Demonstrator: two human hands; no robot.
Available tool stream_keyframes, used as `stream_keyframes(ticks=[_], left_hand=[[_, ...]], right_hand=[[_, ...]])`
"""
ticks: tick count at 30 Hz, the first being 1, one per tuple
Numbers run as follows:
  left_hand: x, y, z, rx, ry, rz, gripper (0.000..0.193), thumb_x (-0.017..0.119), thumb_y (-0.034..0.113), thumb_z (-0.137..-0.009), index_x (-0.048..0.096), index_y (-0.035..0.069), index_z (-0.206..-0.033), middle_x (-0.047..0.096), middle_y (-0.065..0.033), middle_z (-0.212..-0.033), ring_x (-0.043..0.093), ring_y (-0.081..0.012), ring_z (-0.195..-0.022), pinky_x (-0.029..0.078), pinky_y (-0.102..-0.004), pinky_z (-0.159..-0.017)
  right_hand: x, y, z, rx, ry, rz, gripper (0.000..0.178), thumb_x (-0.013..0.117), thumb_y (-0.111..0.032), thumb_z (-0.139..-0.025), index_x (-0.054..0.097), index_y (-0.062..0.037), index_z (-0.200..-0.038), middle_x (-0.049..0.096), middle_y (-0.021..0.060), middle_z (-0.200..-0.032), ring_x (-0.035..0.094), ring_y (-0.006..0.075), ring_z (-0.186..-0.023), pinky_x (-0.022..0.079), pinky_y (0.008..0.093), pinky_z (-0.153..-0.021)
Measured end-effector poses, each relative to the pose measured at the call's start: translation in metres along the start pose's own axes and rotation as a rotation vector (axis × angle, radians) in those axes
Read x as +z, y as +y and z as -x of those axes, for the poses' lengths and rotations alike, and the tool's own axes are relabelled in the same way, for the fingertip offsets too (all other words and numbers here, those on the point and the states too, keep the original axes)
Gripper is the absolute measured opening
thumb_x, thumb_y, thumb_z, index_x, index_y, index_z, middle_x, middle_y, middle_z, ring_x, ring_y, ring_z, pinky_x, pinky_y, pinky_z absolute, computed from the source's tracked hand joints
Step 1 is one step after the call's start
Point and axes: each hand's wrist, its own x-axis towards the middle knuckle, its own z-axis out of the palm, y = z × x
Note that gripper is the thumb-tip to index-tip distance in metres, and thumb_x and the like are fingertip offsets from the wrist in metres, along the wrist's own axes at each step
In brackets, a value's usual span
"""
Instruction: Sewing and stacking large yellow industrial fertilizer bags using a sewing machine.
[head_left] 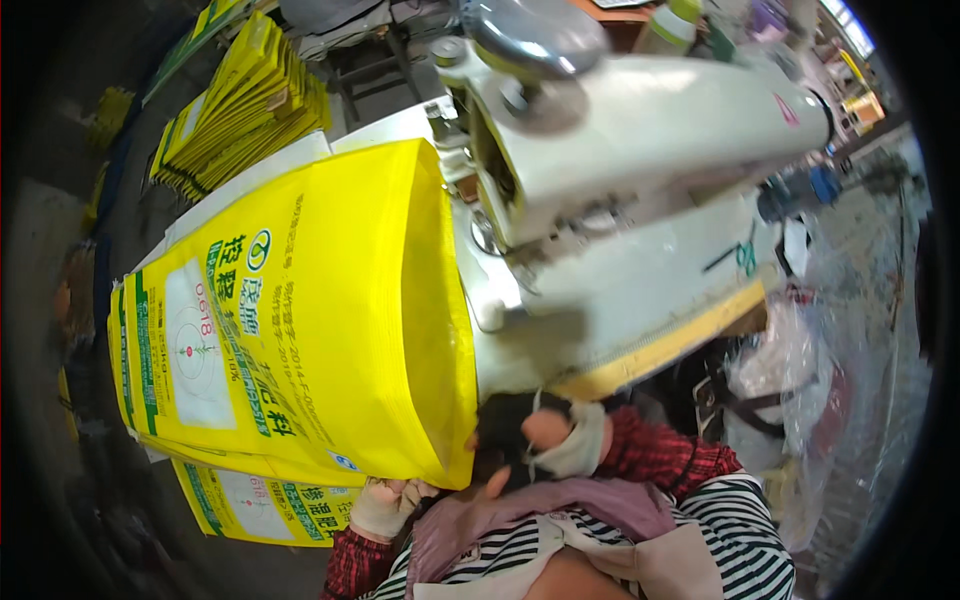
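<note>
A large yellow printed woven bag (340, 250) lies across the sewing table, its open mouth facing right. My left hand (395, 500), with a pale wrap at the wrist, is closed on the bag's near edge. At the near corner of the mouth is my right hand (530, 440), partly covered in black, perhaps a glove, with bare fingers showing. Motion smears it, so its grip on the bag cannot be made out. A white industrial sewing machine (640, 140) stands just beyond the bag's mouth; its needle area is hard to make out.
A fanned stack of yellow bags (240, 110) sits at the far left. Another yellow bag (265, 505) hangs below the near edge. Green-handled scissors (746, 258) lie on the table's right, near its yellow edge strip (680, 335). Clear plastic (800, 370) is at the right.
</note>
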Motion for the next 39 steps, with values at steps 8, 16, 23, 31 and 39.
stream_keyframes(ticks=[8,16,23,31,39], left_hand=[[0.002,0.014,-0.001,-0.115,0.252,1.15,0.034,0.058,0.026,-0.091,0.053,0.001,-0.112,0.064,-0.0152,-0.104,0.064,-0.0282,-0.095,0.053,-0.0412,-0.076],[-0.041,-0.043,0.03,0.352,0.363,1.685,0.042,0.057,0.047,-0.088,0.055,0.008,-0.103,0.061,-0.0047,-0.089,0.06,-0.0215,-0.074,0.05,-0.031,-0.066],[-0.103,-0.049,0.051,0.068,1.172,0.969,0.015,0.06,0.025,-0.085,0.056,0.01,-0.086,0.05,-0.0011,-0.062,0.041,-0.0108,-0.041,0.034,-0.024,-0.038],[-0.099,-0.092,0.087,0.459,1.078,1.203,0.051,0.05,0.041,-0.091,0.046,0.005,-0.126,0.052,-0.0121,-0.125,0.053,-0.0265,-0.109,0.044,-0.041,-0.091],[0.069,-0.068,0.086,0.465,0.302,1.693,0.08,0.049,0.065,-0.083,0.027,0.019,-0.145,0.03,-0.0051,-0.148,0.033,-0.0259,-0.132,0.028,-0.0485,-0.109]], right_hand=[[0.018,-0.025,-0.038,-0.144,-0.03,0.306,0.023,0.058,-0.014,-0.073,0.06,-0.0038,-0.093,0.058,0.014,-0.088,0.058,0.0308,-0.08,0.047,0.0395,-0.067],[0.06,-0.045,-0.011,0.046,0.346,0.029,0.023,0.054,-0.022,-0.091,0.056,-0.0019,-0.081,0.056,0.0157,-0.07,0.055,0.0352,-0.063,0.042,0.0392,-0.056],[0.073,-0.105,0.007,-0.146,0.577,0.391,0.017,0.055,-0.016,-0.09,0.063,-0.0018,-0.093,0.063,0.0117,-0.073,0.062,0.0251,-0.068,0.047,0.0323,-0.062],[0.121,-0.086,0.026,0.102,-0.34,0.942,0.024,0.053,-0.016,-0.078,0.061,-0.0067,-0.098,0.064,0.0194,-0.084,0.063,0.036,-0.079,0.05,0.0433,-0.072],[0.163,-0.1,-0.025,-0.598,0.097,0.896,0.042,0.059,-0.022,-0.077,0.056,-0.0052,-0.116,0.057,0.0179,-0.118,0.052,0.0357,-0.112,0.039,0.0481,-0.096]])
